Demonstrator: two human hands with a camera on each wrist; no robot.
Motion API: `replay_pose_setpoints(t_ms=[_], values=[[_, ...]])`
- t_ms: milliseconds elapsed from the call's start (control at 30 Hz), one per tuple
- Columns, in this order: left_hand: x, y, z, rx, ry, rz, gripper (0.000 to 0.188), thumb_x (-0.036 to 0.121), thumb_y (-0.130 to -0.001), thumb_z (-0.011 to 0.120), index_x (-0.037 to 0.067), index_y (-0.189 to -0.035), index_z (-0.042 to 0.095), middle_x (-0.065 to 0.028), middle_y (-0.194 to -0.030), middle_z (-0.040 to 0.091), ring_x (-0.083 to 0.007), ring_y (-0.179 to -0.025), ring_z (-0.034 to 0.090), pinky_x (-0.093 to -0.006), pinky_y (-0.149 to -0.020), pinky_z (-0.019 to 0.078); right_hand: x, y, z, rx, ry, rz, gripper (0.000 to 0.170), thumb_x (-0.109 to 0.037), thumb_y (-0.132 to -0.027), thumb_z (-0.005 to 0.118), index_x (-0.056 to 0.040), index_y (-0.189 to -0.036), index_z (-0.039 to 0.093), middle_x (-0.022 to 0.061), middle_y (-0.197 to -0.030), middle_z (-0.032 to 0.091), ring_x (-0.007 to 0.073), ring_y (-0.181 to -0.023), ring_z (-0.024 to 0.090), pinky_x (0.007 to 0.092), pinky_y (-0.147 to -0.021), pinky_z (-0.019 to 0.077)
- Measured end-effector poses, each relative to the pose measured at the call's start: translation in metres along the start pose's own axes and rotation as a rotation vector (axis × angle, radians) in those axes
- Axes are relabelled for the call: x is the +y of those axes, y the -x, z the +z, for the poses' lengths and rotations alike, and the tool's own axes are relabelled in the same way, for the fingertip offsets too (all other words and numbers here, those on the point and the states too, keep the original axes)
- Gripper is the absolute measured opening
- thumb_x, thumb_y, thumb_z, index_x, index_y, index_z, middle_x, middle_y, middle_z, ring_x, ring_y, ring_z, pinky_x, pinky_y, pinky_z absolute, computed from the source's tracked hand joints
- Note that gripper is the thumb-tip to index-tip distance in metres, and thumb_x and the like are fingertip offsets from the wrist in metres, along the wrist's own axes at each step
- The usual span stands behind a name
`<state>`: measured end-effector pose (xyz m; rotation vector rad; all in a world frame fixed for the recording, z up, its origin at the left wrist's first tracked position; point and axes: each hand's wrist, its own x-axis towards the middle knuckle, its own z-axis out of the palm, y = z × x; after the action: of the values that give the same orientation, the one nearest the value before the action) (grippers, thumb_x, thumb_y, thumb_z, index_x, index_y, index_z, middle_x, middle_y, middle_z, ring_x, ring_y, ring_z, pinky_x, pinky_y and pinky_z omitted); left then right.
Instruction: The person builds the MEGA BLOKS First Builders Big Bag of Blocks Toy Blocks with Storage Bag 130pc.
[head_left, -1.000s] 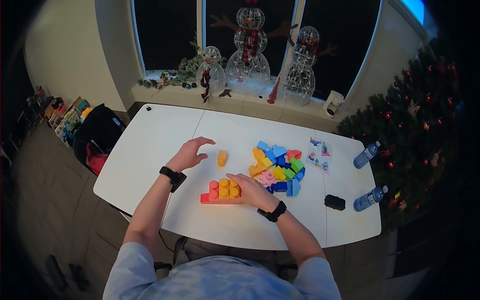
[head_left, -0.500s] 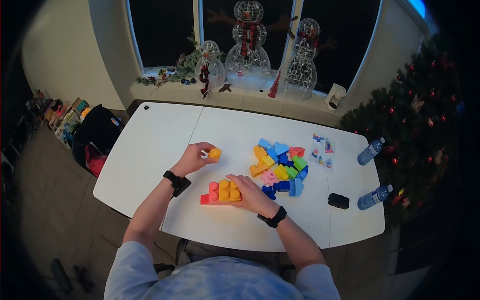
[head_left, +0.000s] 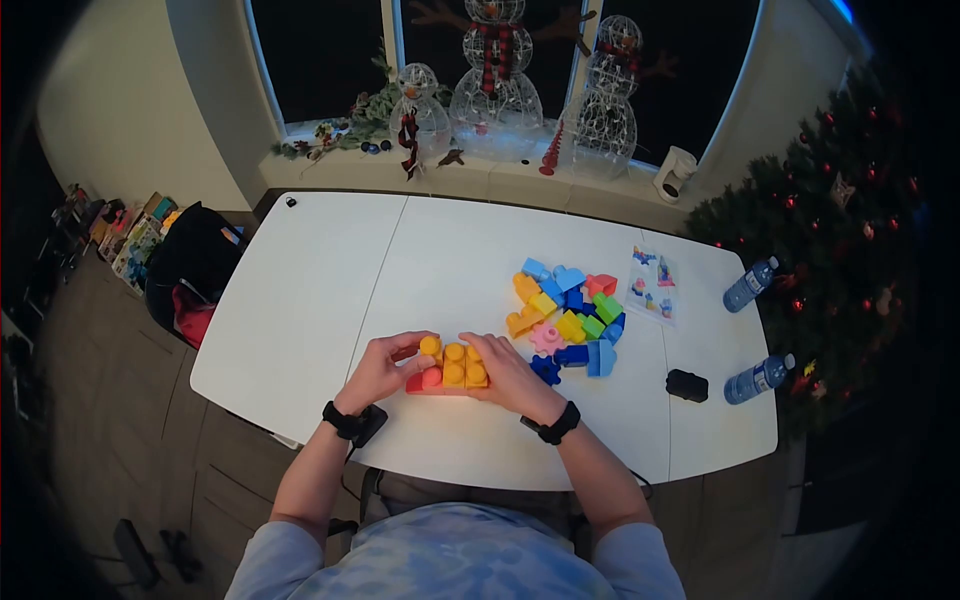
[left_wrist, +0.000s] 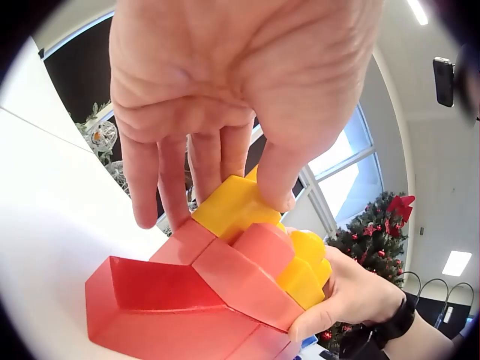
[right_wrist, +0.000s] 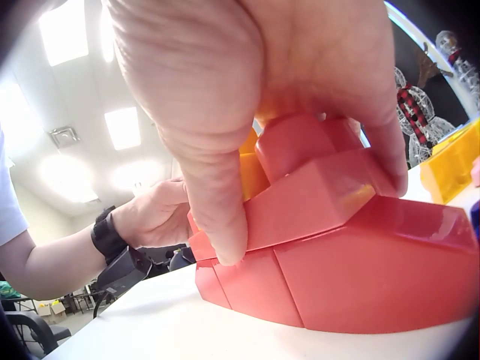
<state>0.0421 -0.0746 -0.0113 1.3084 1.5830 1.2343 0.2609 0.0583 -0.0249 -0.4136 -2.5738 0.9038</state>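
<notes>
In the head view my left hand [head_left: 376, 374] pinches an orange-yellow toy building block [left_wrist: 231, 204] between thumb and fingers. That block is right at the top of a red block assembly [right_wrist: 360, 270], beside a red stud piece. My right hand [head_left: 518, 385] grips the other end of the assembly, thumb on one side and fingers on the far side. Between the hands, yellow blocks [head_left: 454, 370] with round studs sit on the red base. The base lies on the white table [head_left: 300, 290]; my fingers hide part of its far side.
Right of the hands lies a pile of loose blocks, with a pink gear [head_left: 547, 338] and a dark blue gear [head_left: 545, 370]. Farther right are a picture sheet [head_left: 652, 285], a black case [head_left: 687, 386] and two water bottles, one nearer [head_left: 758, 380] and one farther [head_left: 750, 285].
My left hand has picked the single orange-yellow block off the table and brought it down and right onto the red assembly. My right hand has stayed on the assembly's right end.
</notes>
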Motion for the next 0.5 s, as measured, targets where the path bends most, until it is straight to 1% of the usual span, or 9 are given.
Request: replay_pose_setpoints(t_ms=[100,200,300,367,500], values=[[-0.0015,-0.0010,0.0005,-0.018,0.041,-0.040,0.040,0.011,-0.096,0.072,-0.004,-0.133,0.063,-0.0122,-0.122,0.072,-0.0180,-0.111,0.069,-0.0323,-0.102,0.0547,-0.0026,-0.0011,-0.0017,-0.010,-0.003,0.014,0.081,-0.024,-0.081,0.085,-0.0092,-0.147,0.041,0.0200,-0.128,0.056,0.0403,-0.120,0.054,0.0465,-0.102,0.0471],[-0.0014,-0.0036,-0.0020,-0.064,0.035,-0.036,0.039,0.009,-0.097,0.071,-0.005,-0.132,0.063,-0.0122,-0.121,0.072,-0.0172,-0.108,0.069,-0.0316,-0.100,0.0557,-0.0049,-0.0009,-0.0013,-0.015,-0.011,0.027,0.082,-0.024,-0.080,0.085,-0.0089,-0.147,0.040,0.0205,-0.128,0.056,0.0409,-0.120,0.054,0.0467,-0.102,0.0471],[-0.0032,-0.0039,-0.0014,-0.059,0.045,-0.035,0.039,0.008,-0.097,0.070,-0.005,-0.133,0.062,-0.0118,-0.120,0.072,-0.0171,-0.107,0.070,-0.0315,-0.100,0.0562,-0.0026,-0.0017,0.0009,-0.004,0.016,0.009,0.083,-0.024,-0.080,0.085,-0.0085,-0.148,0.039,0.0209,-0.128,0.056,0.0414,-0.121,0.053,0.0468,-0.102,0.0470],[-0.0042,-0.0033,-0.0005,-0.050,0.037,-0.027,0.039,0.008,-0.097,0.070,-0.005,-0.133,0.062,-0.0119,-0.120,0.072,-0.0170,-0.107,0.070,-0.0316,-0.099,0.0565,-0.0035,-0.0020,0.0004,-0.033,0.029,0.014,0.080,-0.026,-0.083,0.083,-0.0052,-0.146,0.039,0.0222,-0.130,0.055,0.0426,-0.120,0.052,0.0476,-0.104,0.0463],[-0.0011,-0.0014,0.0025,-0.019,0.036,-0.017,0.039,0.008,-0.096,0.071,-0.005,-0.132,0.062,-0.0121,-0.120,0.072,-0.0174,-0.108,0.069,-0.0320,-0.099,0.0571,-0.0043,-0.0012,0.0043,0.009,0.026,0.027,0.085,-0.024,-0.080,0.085,-0.0084,-0.149,0.038,0.0216,-0.130,0.055,0.0418,-0.121,0.052,0.0471,-0.103,0.0465]])
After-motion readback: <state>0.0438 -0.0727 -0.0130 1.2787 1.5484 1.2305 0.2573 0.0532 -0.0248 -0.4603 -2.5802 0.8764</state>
